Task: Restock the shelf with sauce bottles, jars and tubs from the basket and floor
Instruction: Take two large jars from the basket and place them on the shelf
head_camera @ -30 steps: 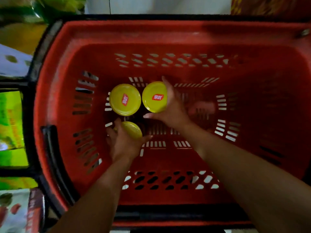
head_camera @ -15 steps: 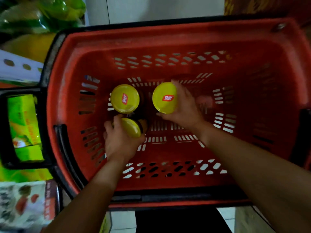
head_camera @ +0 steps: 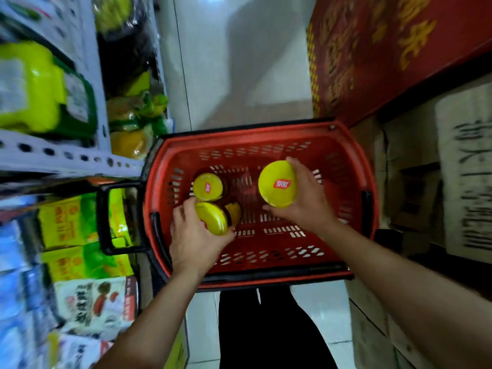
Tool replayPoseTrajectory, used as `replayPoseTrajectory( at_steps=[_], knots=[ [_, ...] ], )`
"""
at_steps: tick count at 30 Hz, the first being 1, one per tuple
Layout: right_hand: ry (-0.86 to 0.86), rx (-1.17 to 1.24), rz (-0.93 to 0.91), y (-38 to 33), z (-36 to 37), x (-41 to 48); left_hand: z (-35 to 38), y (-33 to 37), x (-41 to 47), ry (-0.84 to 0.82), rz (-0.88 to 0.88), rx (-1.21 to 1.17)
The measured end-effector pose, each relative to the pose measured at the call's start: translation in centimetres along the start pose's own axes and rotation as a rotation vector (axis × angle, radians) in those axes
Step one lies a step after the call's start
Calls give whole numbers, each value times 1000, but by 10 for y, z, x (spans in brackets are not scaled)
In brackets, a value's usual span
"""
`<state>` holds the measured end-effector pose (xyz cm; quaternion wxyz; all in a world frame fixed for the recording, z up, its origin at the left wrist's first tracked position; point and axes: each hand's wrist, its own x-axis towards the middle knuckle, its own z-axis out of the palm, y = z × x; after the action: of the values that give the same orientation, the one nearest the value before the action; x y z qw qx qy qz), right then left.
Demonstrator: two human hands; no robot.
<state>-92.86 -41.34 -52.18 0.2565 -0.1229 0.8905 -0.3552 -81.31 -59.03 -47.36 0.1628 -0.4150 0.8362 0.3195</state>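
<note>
Our right hand (head_camera: 306,206) grips the right jar (head_camera: 277,184) at centre right of the frame, fingers curled over the far edge of its yellow lid and thumb under the near edge. The lid faces up and carries a small red label with white characters. It looks larger than the other two lids, so this jar sits higher, over the right half of the red basket (head_camera: 239,134). Our left hand (head_camera: 197,241) wraps round the left jar (head_camera: 211,218) near the basket's lower left corner, with the thumb on the right side of the lid and the fingers round the left. This jar is tilted, and a yellow label shows on its dark side just to the right of the lid. We cannot tell whether it touches the basket bottom. A third jar (head_camera: 207,187) stands upright in the basket just above the left jar, close to it, with no hand on it. The basket's black handle (head_camera: 106,217) sticks out to the left. At the left edge of the frame a white perforated shelf (head_camera: 66,155) holds blurred green and yellow packets (head_camera: 66,222). A red box (head_camera: 386,49) fills the upper right, with cardboard boxes (head_camera: 412,161) below it. White floor (head_camera: 239,62) shows above the basket, and our black trousers (head_camera: 266,328) below it.
</note>
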Motion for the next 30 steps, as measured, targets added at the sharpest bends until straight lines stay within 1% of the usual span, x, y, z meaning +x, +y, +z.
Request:
replayPoseTrajectory(
  at_steps=[7,15,18,24,28,30],
  knots=[
    [-20,16,22,-80,-84,-47,-91,48,-56,9,83,-10],
    [46,25,3,-174,-169,-104,-195,88,-128,72,180,-28],
    [68,-16,5,-207,-197,-126,-227,104,-154,69,200,-58],
    [142,-13,-8,-249,-248,-172,-274,130,-201,66,292,-107],
    [185,-1,-3,-263,-280,-207,-293,140,-228,91,392,-66],
    [218,16,-3,-265,-296,-226,-301,147,-241,78,409,-75]
  ],
)
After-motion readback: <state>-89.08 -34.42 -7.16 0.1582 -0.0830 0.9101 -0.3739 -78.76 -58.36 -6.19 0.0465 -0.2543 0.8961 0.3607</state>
